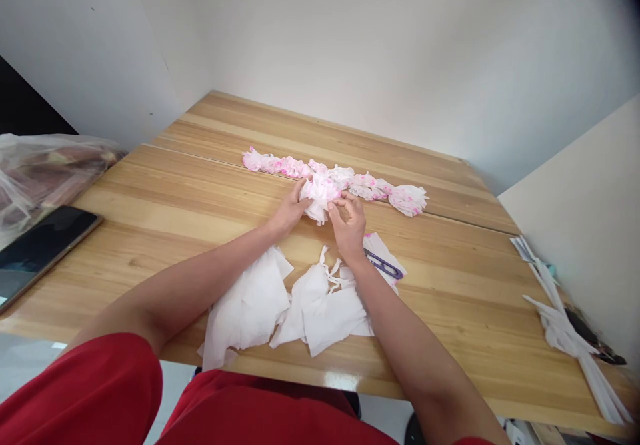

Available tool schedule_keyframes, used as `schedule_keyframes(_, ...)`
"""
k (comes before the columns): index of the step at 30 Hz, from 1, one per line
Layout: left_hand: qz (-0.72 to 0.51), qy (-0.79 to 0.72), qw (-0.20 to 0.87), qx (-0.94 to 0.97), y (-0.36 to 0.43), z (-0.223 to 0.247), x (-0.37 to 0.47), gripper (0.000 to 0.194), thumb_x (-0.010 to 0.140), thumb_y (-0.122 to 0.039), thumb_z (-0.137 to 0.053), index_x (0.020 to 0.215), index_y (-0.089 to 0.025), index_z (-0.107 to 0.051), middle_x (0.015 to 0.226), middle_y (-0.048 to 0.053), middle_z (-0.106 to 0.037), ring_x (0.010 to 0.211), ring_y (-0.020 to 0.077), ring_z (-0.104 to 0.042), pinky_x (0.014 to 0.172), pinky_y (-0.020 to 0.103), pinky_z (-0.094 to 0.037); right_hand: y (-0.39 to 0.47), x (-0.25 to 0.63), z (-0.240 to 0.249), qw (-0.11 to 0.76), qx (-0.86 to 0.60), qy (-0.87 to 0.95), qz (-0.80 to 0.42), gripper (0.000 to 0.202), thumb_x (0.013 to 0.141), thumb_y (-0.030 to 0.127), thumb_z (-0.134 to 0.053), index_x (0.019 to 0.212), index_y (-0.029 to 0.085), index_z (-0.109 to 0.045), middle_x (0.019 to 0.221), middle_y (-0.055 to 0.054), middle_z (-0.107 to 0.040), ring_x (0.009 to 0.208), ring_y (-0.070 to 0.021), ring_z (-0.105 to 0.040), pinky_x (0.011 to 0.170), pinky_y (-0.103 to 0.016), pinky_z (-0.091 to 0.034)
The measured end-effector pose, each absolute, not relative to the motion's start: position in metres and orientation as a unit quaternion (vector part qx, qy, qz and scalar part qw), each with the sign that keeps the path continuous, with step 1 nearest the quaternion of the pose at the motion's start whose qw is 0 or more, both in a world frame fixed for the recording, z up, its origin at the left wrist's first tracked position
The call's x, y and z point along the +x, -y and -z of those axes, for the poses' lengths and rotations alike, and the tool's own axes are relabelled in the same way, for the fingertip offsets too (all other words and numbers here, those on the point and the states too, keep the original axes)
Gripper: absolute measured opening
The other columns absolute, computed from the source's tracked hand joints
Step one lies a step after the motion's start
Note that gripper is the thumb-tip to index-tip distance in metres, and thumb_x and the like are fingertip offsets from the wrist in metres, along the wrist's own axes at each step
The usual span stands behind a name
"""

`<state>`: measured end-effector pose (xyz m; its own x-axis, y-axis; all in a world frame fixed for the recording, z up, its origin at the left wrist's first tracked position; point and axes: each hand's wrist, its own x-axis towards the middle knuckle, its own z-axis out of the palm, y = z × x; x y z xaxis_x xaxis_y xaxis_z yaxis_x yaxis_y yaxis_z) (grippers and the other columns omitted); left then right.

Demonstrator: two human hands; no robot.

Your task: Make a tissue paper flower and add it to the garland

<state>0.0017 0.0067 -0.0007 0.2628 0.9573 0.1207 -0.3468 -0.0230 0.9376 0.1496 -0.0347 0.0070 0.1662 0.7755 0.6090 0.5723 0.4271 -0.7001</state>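
Note:
Between my hands, over the middle of the table, is a ruffled white and pink paper flower (319, 198). My left hand (293, 206) grips its left side, the fingers partly behind it. On the other side my right hand (349, 221) pinches the flower's edge between thumb and fingers. Just beyond lies a row of similar pink and white paper flowers (370, 187). Nearer my body, under and between my forearms, are white tissue-like sheets (330, 308) and thin white strips (330, 265). A purple-handled cutter or snips (384, 263) rests by my right wrist, partly hidden by it.
A dark phone (43, 248) lies at the left edge of the wooden table (150, 231), beside a clear plastic bag (50, 171). Long white strips (565, 331) and a dark object (593, 338) are along the right edge. Walls (350, 51) close off the back.

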Motion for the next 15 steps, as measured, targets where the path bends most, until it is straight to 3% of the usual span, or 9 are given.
schedule_keyframes(8, -0.523, -0.328, 0.518, 0.593, 0.0002, -0.0057, 0.0008, 0.061, 0.076, -0.016, -0.058, 0.136, -0.017, -0.048, 0.139, 0.009, -0.052, 0.132, 0.0262, -0.042, 0.113, 0.039, -0.031, 0.041, 0.142, -0.0167, 0.49, -0.49, 0.721, -0.026, 0.018, 0.085, 0.034, -0.064, 0.102, 0.028, -0.067, 0.126, -0.008, -0.058, 0.121, -0.0264, -0.051, 0.106, -0.049, -0.038)
schedule_keyframes(15, -0.496, -0.348, 0.513, 0.608, 0.0027, -0.0062, 0.0002, 0.061, 0.078, -0.017, -0.056, 0.139, -0.02, -0.047, 0.116, 0.007, -0.064, 0.101, 0.0222, -0.06, 0.101, 0.038, -0.043, 0.0381, 0.1455, -0.0123, 0.516, -0.51, 0.687, -0.041, 0.012, 0.088, 0.033, -0.06, 0.083, 0.024, -0.066, 0.112, -0.008, -0.062, 0.114, -0.023, -0.055, 0.101, -0.044, -0.042)
